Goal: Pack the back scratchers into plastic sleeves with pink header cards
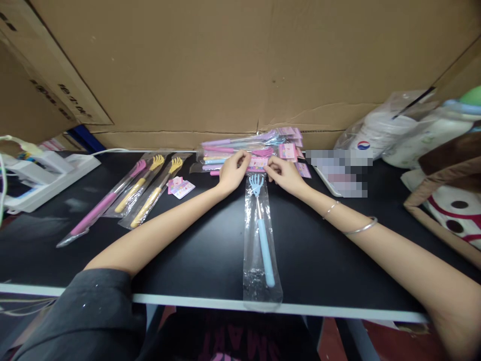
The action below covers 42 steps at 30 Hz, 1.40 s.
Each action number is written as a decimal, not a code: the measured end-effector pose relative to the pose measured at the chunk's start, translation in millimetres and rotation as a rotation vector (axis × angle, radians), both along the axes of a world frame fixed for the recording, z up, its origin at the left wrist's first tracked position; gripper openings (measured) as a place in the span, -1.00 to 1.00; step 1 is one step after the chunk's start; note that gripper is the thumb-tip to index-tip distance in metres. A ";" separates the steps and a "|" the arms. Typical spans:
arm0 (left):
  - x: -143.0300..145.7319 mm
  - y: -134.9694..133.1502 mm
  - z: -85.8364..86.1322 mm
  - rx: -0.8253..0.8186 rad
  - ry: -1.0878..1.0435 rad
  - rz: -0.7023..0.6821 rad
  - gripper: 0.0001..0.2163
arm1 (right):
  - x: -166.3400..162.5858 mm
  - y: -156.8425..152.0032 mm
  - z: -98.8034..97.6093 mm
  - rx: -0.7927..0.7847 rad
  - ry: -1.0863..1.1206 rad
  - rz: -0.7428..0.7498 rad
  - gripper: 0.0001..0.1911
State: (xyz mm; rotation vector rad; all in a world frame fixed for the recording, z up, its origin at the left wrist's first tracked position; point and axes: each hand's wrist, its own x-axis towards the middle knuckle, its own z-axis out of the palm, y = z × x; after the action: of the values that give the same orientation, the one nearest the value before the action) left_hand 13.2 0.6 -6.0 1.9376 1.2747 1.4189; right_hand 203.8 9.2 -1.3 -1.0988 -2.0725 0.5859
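A light blue back scratcher (265, 245) lies in a clear plastic bag (251, 273) in front of me, its claw end pointing away. At the bag's far end is a pink printed header card (258, 163). My left hand (235, 173) pinches the card's left end, fingers closed. My right hand (285, 175) has its fingers closed at the card's right end. Whether the card is fixed to the bag is hard to see. Behind my hands lies a pile of bagged back scratchers (240, 143) with similar cards.
Left lie a bagged pink back scratcher (98, 210) and two yellow back scratchers (152, 198), beside small loose cards (181, 187). A white power strip (52, 183) sits far left. Right are a phone (326, 178), a bagged cup (379, 133) and a brown-trimmed bag (432, 193). Cardboard (225, 65) stands behind.
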 end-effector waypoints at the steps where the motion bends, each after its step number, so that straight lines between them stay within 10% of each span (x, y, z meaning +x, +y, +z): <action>1: 0.1 0.0 0.1 -0.004 0.005 0.004 -0.78 | -0.1 -0.5 0.5 0.002 -0.013 -0.005 -0.79; 42: 0.3 -6.0 8.2 -0.141 0.259 0.045 -0.76 | -0.5 3.1 -0.3 -0.001 -0.112 -0.011 -0.82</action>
State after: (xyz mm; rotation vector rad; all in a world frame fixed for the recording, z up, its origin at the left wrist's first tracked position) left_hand 13.5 -5.4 2.3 2.0565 1.4978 1.0903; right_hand 203.3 12.3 -1.7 -1.1663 -2.1599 0.5305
